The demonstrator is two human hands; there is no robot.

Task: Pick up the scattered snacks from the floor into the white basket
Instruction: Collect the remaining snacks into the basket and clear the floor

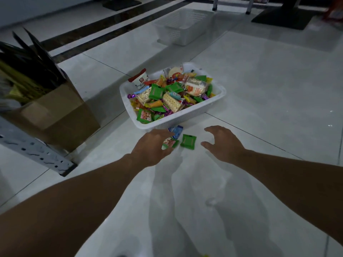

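Covering part of a green packet [170, 143], the left hand [152, 147] is curled over it, grip unclear; the right hand [223, 143] is spread open; no packet writing can be read.

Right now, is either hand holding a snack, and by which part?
Right hand: nothing, open. Left hand covers a green packet; grip cannot be told.

Cardboard box [55, 115] beside perforated metal rail [35, 153]; empty second basket [182, 25] beyond.
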